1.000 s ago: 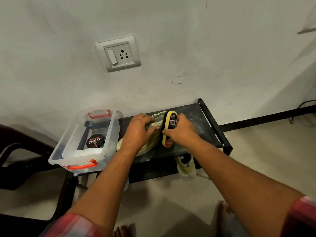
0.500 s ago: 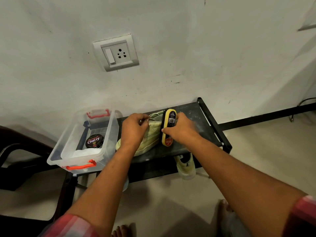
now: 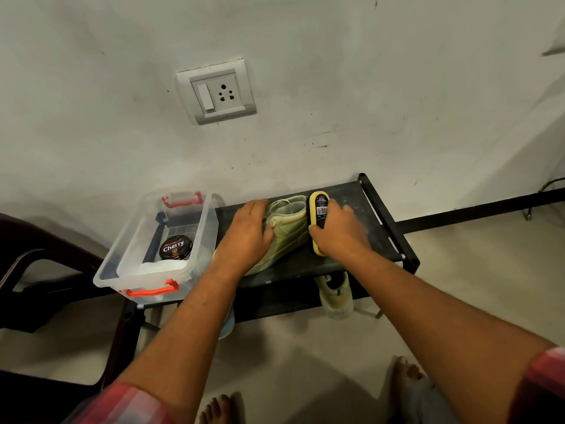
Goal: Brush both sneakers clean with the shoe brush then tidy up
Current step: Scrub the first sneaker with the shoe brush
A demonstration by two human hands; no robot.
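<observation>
Both arms reach forward and down to the black shoe rack (image 3: 382, 240). The left hand (image 3: 247, 237) lies palm down over a pale green sneaker (image 3: 289, 229) mid-shelf, fingers curled onto its collar, gripping it. The right hand (image 3: 339, 232) clasps the yellow shoe brush (image 3: 318, 209) against the sneaker's right side. The second sneaker (image 3: 334, 296) sits on the lower shelf, near the right end.

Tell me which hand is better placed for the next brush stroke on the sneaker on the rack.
Right. The right hand grips the shoe brush, set against the side of the sneaker. The left hand holds the sneaker on the rack, so it likely serves best steadying it.
</observation>
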